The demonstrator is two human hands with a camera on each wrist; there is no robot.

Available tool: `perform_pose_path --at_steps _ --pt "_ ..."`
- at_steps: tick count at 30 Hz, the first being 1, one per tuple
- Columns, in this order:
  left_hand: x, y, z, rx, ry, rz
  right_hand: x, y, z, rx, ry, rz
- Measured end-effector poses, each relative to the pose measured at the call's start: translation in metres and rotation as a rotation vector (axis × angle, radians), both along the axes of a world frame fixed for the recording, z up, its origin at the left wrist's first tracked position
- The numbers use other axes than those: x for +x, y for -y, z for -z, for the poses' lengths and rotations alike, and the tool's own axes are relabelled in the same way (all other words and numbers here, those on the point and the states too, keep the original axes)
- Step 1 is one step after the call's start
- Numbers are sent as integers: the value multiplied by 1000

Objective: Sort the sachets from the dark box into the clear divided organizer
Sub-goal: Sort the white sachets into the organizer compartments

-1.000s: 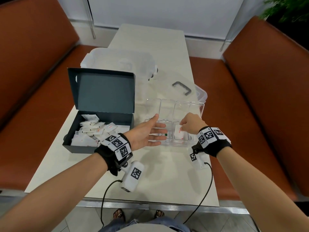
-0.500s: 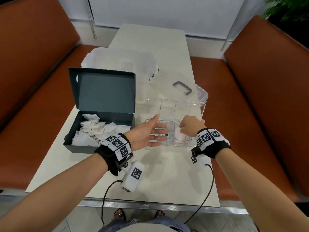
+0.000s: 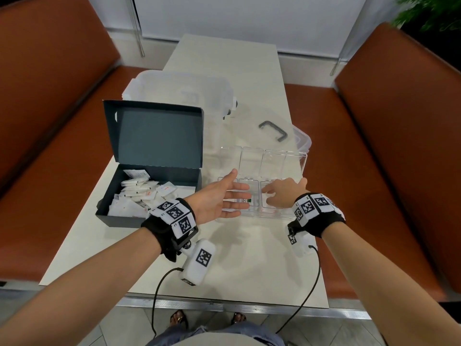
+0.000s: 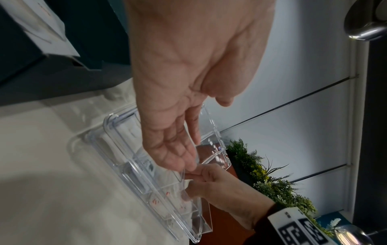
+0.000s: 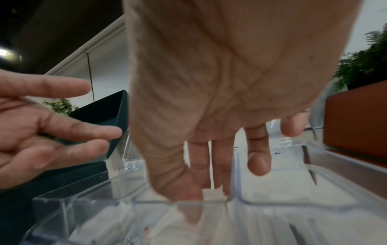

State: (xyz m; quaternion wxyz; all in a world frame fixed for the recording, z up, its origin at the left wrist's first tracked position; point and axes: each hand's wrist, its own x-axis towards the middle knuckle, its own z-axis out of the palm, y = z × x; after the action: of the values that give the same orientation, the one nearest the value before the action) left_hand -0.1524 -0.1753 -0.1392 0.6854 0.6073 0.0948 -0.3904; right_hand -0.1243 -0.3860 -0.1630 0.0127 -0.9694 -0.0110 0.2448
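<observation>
Right hand (image 3: 282, 196) pinched a sachet (image 5: 214, 193) down in the organizer (image 3: 298, 158), left hand (image 3: 219, 198) spread flat alongside; best released low, inside one compartment.

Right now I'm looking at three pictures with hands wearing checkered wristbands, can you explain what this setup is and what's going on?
No machine here: a person works with bare hands, wearing cameras. One picture comes from a head camera looking down; the other two come from cameras strapped to each wrist, looking along the fingers.

On the table stand a dark box of white sachets, its lid up, and a clear divided organizer. Behind them sit a large clear tub and a lid with a grey handle.

The left hand is flat and open beside the organizer, holding nothing. The right hand reaches into a compartment, its fingertips pinching a white sachet.
</observation>
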Motion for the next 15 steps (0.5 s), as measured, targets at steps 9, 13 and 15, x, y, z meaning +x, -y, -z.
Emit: perform_pose_path --at_steps 9,13,15 --pt "1 -2 1 -7 -3 -10 6 3 -12 32 -90 -8" --pt "2 -2 0 -4 5 -10 7 1 -10 8 -77 -17" --pt "2 -2 -1 -8 9 -14 8 1 -11 -2 -88 -21"
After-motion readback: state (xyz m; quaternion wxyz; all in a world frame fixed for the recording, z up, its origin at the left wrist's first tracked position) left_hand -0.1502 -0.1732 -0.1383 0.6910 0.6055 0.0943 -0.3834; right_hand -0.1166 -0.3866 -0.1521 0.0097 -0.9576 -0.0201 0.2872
